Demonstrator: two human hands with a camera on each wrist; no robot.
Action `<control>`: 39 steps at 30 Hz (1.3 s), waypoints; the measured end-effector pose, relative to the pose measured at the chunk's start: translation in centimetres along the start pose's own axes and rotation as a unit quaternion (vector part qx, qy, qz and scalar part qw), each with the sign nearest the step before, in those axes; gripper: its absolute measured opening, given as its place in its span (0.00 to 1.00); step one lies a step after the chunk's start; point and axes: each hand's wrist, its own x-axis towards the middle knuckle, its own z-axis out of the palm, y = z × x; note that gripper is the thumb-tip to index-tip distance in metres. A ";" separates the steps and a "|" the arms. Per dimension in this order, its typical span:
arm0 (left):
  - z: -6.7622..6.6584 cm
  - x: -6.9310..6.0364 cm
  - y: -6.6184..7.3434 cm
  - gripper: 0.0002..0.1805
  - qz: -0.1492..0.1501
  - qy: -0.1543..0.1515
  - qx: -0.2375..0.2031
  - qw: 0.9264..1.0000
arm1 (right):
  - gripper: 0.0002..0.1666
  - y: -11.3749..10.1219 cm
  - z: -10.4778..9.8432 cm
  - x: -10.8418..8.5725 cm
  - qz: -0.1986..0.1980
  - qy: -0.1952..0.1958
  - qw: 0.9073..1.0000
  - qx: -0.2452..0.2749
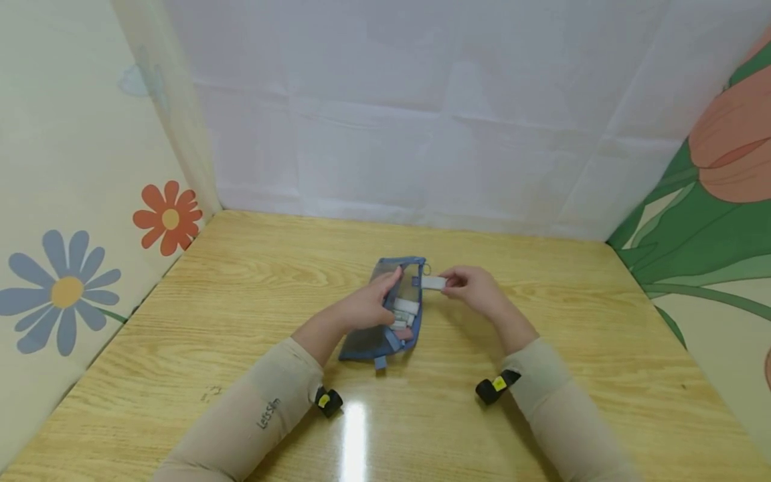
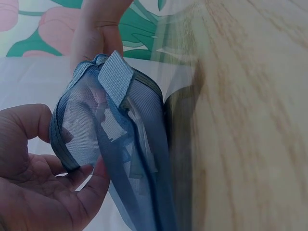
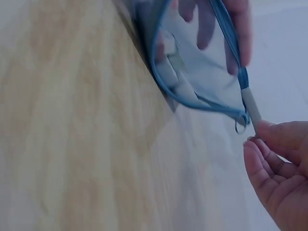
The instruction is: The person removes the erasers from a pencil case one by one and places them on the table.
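A blue mesh zip pouch lies mid-table with its mouth spread apart. Several small white and pink items show inside it. My left hand grips the pouch's rim, its fingers curled round the edge. At the pouch's far right corner, my right hand pinches a small white piece between thumb and fingertips. In the right wrist view that white piece touches the rim beside a small ring; whether it is attached there I cannot tell.
The wooden table meets a white cloth at the back. Flower-printed panels stand at the left and right. A black strap piece hangs at each sleeve cuff.
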 end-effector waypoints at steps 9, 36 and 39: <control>0.0 0.0 0.1 0.55 -0.004 0.000 0.000 1.000 | 0.18 2.1 -3.1 0.0 0.034 0.018 0.999 -0.013; 0.2 0.3 -0.3 0.55 0.002 0.002 0.003 1.000 | 0.17 7.0 -4.3 0.5 0.101 0.021 0.995 -0.018; 0.2 0.3 -0.3 0.55 0.000 0.002 0.001 1.000 | 0.17 7.1 -4.3 0.5 0.096 0.020 0.995 -0.033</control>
